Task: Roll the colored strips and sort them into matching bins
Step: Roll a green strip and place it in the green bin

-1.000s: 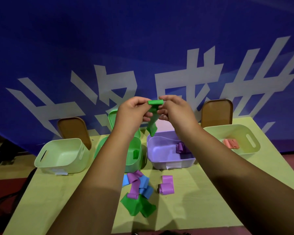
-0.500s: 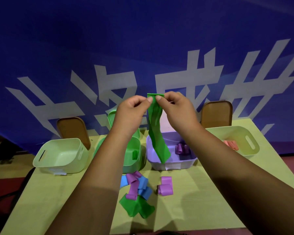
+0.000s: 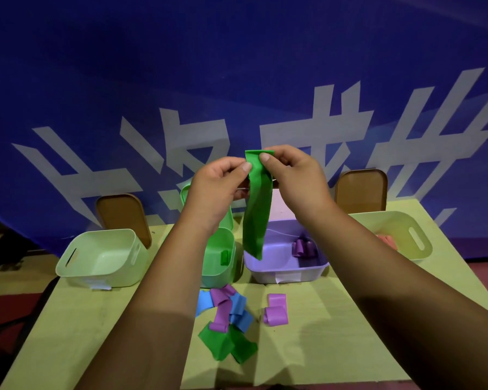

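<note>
Pinching the green strip point(image 3: 258, 204) at its top edge with left hand point(image 3: 217, 190) and right hand point(image 3: 296, 178). Dangling unrolled over the purple bin point(image 3: 288, 273).

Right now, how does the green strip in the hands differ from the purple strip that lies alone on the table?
The green strip hangs long and unrolled in the air; the purple strip lies on the table, partly curled. The left hand and right hand both pinch the green strip's top edge; no hand touches the purple strip. Neither is rolled up tight.
</note>
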